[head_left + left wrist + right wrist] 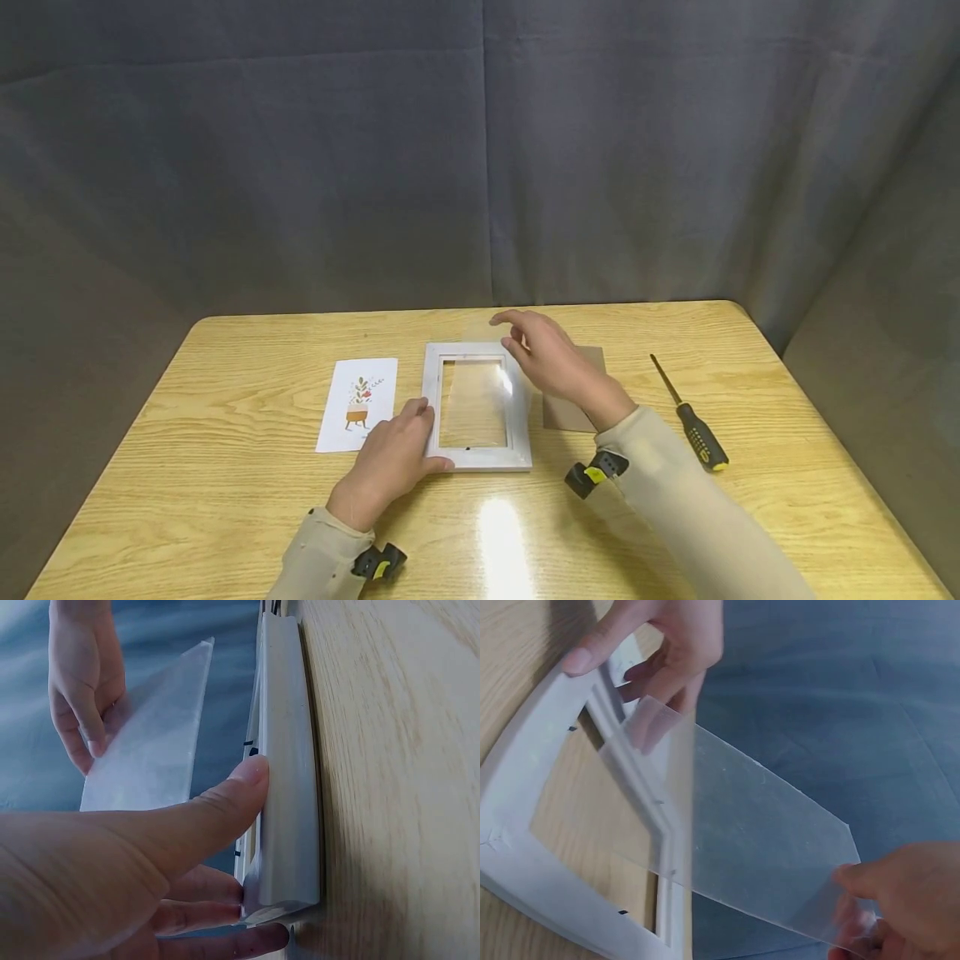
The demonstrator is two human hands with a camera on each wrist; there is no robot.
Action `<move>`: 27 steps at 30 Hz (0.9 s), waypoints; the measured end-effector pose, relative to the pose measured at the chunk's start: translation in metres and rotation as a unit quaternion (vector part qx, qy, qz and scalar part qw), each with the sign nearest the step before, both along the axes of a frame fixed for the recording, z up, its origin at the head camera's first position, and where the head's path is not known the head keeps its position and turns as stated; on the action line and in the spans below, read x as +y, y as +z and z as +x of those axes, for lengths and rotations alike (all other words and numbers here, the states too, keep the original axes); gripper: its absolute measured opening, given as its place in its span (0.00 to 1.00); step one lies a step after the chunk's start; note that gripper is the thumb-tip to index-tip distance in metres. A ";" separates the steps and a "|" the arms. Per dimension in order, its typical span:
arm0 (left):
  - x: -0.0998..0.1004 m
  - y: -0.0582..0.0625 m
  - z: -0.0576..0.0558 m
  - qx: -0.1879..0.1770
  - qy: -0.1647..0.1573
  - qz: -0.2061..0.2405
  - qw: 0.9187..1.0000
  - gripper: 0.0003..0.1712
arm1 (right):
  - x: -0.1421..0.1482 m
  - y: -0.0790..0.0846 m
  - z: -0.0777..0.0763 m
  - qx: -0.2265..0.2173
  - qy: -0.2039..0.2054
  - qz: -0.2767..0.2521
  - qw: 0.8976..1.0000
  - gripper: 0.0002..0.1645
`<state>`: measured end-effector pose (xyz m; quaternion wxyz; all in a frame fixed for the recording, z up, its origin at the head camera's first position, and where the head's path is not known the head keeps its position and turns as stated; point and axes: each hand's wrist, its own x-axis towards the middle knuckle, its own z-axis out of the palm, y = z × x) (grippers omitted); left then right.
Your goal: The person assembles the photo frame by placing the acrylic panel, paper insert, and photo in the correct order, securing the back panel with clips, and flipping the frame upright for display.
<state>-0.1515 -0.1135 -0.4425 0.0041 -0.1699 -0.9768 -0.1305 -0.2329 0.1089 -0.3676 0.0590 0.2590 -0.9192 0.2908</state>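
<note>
A white picture frame (489, 460) lies face down or up on the wooden table, its opening showing table wood. My left hand (392, 454) grips its near left corner, with the thumb (244, 776) on the near edge and the fingers along the left side. Pinched by one end between thumb and fingers of my right hand (551, 358) is a clear plastic sheet (765, 825). The sheet tilts above the frame, its lower end overlapping the opening in the right wrist view. Small dark tabs (622, 912) line the inner edge of the frame.
Left of the frame lies a white card (337, 417) with a potted-plant picture. A brown backing board (566, 415) sits to the right, partly under my right hand and wrist. Farther right is a screwdriver (699, 435) with a black and yellow handle. A dark curtain (300, 192) hangs behind the table.
</note>
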 end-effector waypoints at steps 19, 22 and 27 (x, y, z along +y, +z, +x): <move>-0.002 0.002 0.003 0.007 -0.001 0.004 1.000 0.47 | -0.015 -0.023 -0.006 0.041 0.020 0.013 0.999 0.20; -0.002 0.002 0.003 0.009 -0.003 0.002 1.000 0.47 | -0.017 -0.024 -0.004 0.035 0.022 0.025 0.999 0.20; -0.002 0.001 0.004 0.013 -0.004 -0.001 1.000 0.47 | -0.019 -0.023 -0.002 0.044 0.033 0.043 0.998 0.22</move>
